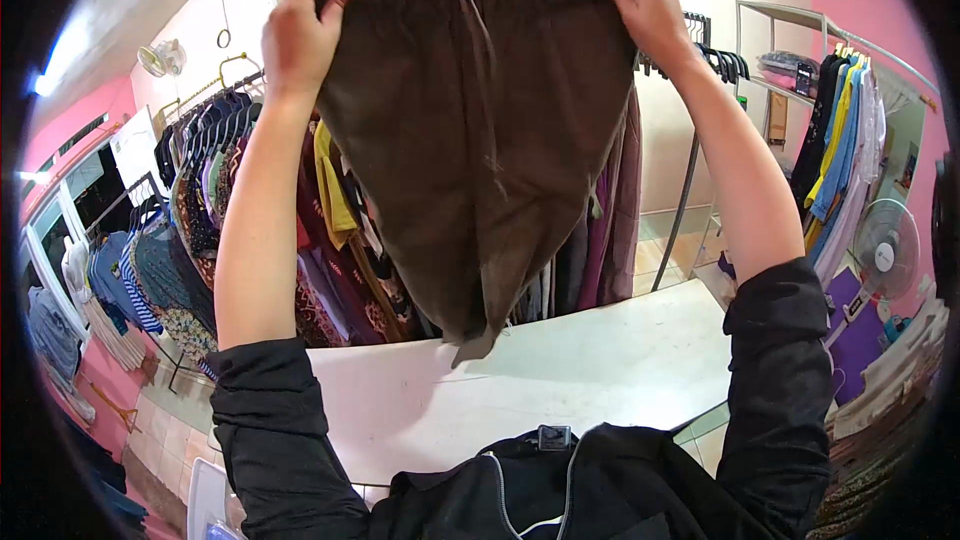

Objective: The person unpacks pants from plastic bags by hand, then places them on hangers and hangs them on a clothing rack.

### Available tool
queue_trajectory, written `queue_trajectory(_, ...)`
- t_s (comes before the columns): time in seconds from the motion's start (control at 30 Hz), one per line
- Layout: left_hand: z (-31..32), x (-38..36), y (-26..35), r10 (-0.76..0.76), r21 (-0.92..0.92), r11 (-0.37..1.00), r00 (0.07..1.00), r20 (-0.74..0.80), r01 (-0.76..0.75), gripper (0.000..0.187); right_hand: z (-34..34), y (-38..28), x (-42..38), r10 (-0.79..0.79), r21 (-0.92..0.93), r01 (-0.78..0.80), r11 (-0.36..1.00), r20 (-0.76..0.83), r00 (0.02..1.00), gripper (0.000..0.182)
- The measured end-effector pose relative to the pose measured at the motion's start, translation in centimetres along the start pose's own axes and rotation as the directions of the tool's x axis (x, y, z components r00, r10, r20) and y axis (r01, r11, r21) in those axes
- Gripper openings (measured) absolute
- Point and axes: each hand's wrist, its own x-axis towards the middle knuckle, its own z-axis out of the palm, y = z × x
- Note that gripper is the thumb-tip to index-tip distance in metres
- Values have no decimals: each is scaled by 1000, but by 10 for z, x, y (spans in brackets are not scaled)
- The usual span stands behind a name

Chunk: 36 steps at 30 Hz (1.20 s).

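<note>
A pair of dark brown drawstring trousers [420, 130] hangs from both my hands, held up high in front of me. My left hand [300, 35] pinches one end of the elastic waistband, thumb on the near side. At the other end, my right hand [645, 5] grips the waistband the same way. The waistband is stretched wide between them, and a pale drawstring [483, 50] dangles down the front. Below, the legs narrow together, their lower ends hanging over the white table [560, 360].
Behind the table, racks of clothes [345, 300] stretch along the wall. More garments hang on a rail [840, 140] at the right, near a standing fan [884, 256]. A wall fan [162, 58] is at upper left. A white plastic chair [205, 495] stands at lower left.
</note>
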Motion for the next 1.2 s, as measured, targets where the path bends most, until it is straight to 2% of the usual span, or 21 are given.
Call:
queue_trajectory(0.03, -9, 6, 10, -4, -15, 1000, 998, -65, 3, 43, -3, -15, 9, -136, -33, 132, 991, -180, 974, 23)
queue_trajectory(0.07, -16, 6, 19, -12, -31, 999, 992, -122, 8, 43, -13, -35, 10, -58, -15, 56, 998, -210, 976, 22)
queue_trajectory(0.13, -4, 5, 9, 85, 1, 996, 994, -64, -85, 41, -14, -34, 8, -156, -92, 148, 985, -91, 984, 20)
queue_trajectory(0.17, 8, -1, -12, 109, 55, 993, 993, -42, -107, 46, -16, -32, 6, -141, -92, 133, 987, -83, 987, 20)
queue_trajectory(0.3, -37, -4, 16, -145, -109, 983, 988, 62, 151, 60, -24, -47, 7, -79, -32, 76, 997, -119, 990, 17)
queue_trajectory(0.33, -31, -7, 13, -129, -75, 988, 987, 93, 136, 60, -24, -51, 6, -53, 1, 54, 999, -138, 989, 15)
queue_trajectory(0.37, -20, -13, 6, -114, -43, 992, 986, 126, 120, 60, -13, -32, 2, -38, -141, 35, 989, -15, 999, 26)
queue_trajectory(0.4, -7, -22, -3, -97, -14, 995, 982, 159, 101, 60, -5, -20, -2, 36, -158, -11, 987, 151, 988, 28)
queue_trajectory(0.43, 6, -34, -17, -92, 5, 995, 938, 335, 95, 62, 3, -5, -9, 30, -141, 10, 990, 284, 958, 28)
queue_trajectory(0.47, 17, -48, -27, -69, -107, 985, 882, 466, 134, 63, 12, 9, -19, 21, -120, 32, 992, 410, 912, 28)
queue_trajectory(0.53, 29, -67, -28, -84, 143, 990, 881, 465, 19, 60, 30, 15, -38, 51, -194, 46, 980, 467, 883, 27)
queue_trajectory(0.57, 28, -64, -25, -122, 149, 987, 887, 446, 61, 59, 30, 11, -41, 75, -228, 41, 973, 475, 877, 24)
queue_trajectory(0.63, 14, -49, -7, -202, 161, 976, 890, 410, 148, 56, 28, 7, -31, 49, -225, 32, 974, 346, 937, 22)
queue_trajectory(0.67, 15, -46, -14, -91, 127, 990, 955, 281, 57, 54, 28, 5, -25, 36, -219, 28, 975, 282, 959, 21)
queue_trajectory(0.73, 4, -35, -14, -73, 113, 992, 977, 201, 51, 51, 15, -4, -15, 11, -218, 27, 976, 172, 985, 20)
queue_trajectory(0.9, -40, -32, -2, 8, 14, 1000, 992, 125, -10, 33, -14, -35, -21, 33, -214, -2, 977, 140, 990, 18)
queue_trajectory(1.0, -59, -41, -4, 50, -104, 994, 994, 96, -39, 31, -33, -56, -33, -11, -177, 27, 984, 92, 996, 19)
queue_trajectory(1.1, -85, -46, -1, 41, -152, 988, 995, 89, -27, 31, -55, -83, -43, -67, -236, 84, 968, 78, 995, 16)
queue_trajectory(1.2, -124, -51, 4, 22, -171, 985, 997, 76, -9, 32, -94, -149, -37, -3, -153, 20, 988, 108, 994, 11)
